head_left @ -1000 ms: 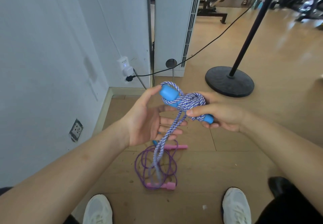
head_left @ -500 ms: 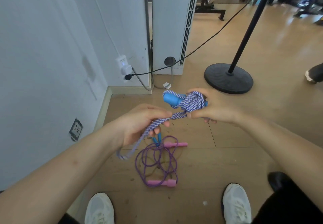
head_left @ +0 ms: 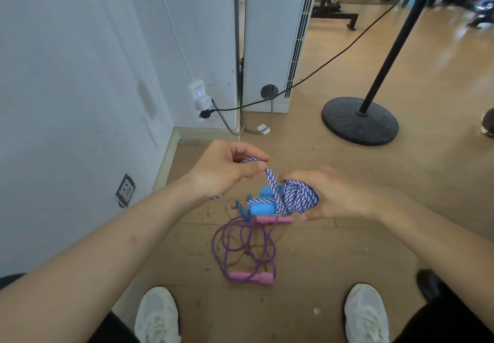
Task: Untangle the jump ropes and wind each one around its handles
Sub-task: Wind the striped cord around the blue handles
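Pinching the tail of the blue-and-white rope (head_left: pixel 296 198) in the curled left hand (head_left: pixel 224 171) to draw the next turn taut, gripping its wound bundle and blue handles (head_left: pixel 262 209) in the right hand (head_left: pixel 339 195) (likely so coils cannot slip), leaving the purple rope (head_left: pixel 240 246) lying on the floor (head_left: pixel 347 249).

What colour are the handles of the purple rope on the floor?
The handles are pink; the head view shows them.
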